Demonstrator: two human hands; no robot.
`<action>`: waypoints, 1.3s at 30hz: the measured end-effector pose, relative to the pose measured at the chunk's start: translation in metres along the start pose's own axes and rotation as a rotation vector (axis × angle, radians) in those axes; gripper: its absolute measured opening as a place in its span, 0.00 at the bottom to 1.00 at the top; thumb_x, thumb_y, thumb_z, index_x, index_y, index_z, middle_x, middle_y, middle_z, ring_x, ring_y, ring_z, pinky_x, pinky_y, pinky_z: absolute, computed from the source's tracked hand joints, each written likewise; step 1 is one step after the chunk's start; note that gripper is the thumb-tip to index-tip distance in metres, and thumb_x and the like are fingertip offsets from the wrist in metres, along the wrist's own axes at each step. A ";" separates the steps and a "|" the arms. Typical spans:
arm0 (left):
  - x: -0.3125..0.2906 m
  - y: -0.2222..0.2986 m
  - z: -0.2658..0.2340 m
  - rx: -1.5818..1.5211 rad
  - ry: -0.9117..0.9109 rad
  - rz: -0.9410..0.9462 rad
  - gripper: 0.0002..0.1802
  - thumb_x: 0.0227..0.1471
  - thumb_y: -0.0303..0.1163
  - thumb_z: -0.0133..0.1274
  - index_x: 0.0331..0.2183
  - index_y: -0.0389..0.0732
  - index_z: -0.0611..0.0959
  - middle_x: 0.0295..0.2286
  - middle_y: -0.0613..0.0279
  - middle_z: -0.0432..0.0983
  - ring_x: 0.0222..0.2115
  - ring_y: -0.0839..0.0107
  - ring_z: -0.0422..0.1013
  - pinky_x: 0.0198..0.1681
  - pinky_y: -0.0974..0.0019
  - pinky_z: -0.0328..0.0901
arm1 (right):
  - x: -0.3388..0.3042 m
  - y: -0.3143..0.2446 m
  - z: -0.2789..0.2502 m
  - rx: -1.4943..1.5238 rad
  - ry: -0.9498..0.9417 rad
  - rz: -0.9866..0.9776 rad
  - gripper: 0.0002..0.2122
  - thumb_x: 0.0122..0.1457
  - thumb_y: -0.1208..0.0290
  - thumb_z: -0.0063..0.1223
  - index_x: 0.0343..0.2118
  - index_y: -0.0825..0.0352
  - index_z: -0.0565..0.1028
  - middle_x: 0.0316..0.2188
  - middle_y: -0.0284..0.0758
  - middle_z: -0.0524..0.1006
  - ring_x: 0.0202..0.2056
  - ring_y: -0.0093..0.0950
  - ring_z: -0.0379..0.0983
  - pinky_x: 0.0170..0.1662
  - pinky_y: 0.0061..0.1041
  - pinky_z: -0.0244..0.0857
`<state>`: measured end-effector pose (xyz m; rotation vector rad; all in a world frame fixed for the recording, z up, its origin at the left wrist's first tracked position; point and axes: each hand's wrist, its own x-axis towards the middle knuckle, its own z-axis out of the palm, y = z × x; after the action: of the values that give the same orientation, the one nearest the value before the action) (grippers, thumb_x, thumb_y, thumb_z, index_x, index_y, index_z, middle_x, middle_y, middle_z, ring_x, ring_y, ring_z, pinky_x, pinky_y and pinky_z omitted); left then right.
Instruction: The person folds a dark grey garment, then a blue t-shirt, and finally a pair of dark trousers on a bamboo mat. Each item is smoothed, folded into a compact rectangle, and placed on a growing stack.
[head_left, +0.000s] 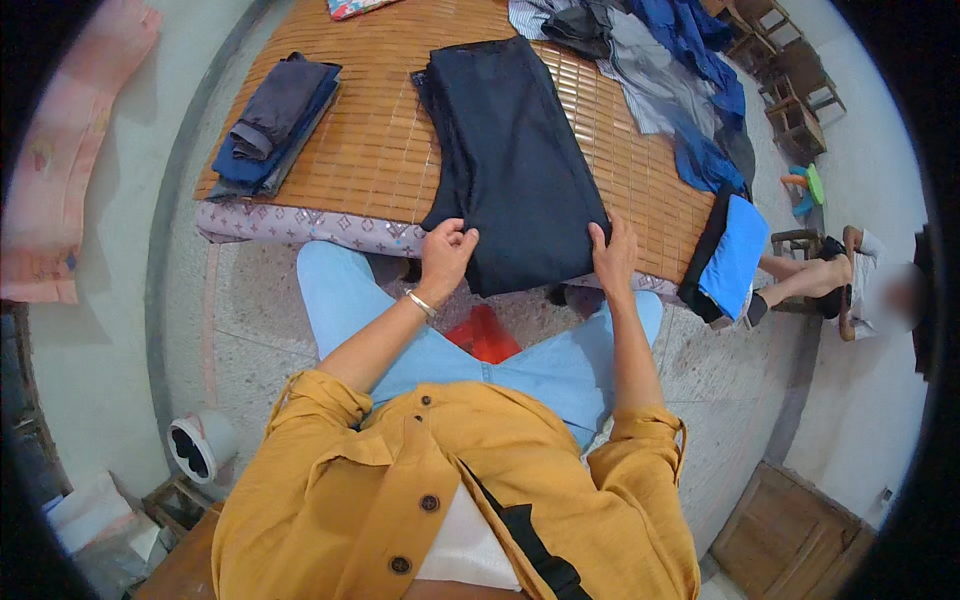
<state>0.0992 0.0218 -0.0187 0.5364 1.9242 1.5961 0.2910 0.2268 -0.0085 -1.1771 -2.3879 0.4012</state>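
A pair of black trousers (515, 150), folded lengthwise, lies over the bamboo mat (375, 130) in front of me. Its near end hangs past the mat's edge above my lap. My left hand (446, 260) grips the near left side of the cloth, thumb and fingers closed on it. On the opposite side, my right hand (615, 255) holds the right edge between thumb and fingers. Between my hands the fabric lies fairly smooth, while the layers on the left side spread slightly apart.
Folded dark clothes (275, 125) are stacked at the mat's left. Loose grey and blue garments (650, 80) lie heaped at the far right. A blue and black folded garment (732, 255) sits on the right corner. Beyond it, a person (850, 275) sits by the wall. Something red (485, 335) shows below.
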 end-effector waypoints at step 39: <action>-0.076 0.041 -0.046 -0.776 0.010 -0.237 0.40 0.45 0.18 0.46 0.58 0.46 0.52 0.51 0.56 0.58 0.52 0.63 0.58 0.53 0.56 0.58 | -0.032 -0.105 -0.121 0.091 -0.315 -0.589 0.28 0.32 0.90 0.49 0.42 0.64 0.73 0.41 0.38 0.76 0.40 0.37 0.73 0.41 0.32 0.67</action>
<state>0.1238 -0.0523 0.0403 -0.0258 1.1631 1.9905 0.2994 0.1456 0.1337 -0.3464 -2.7979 0.5130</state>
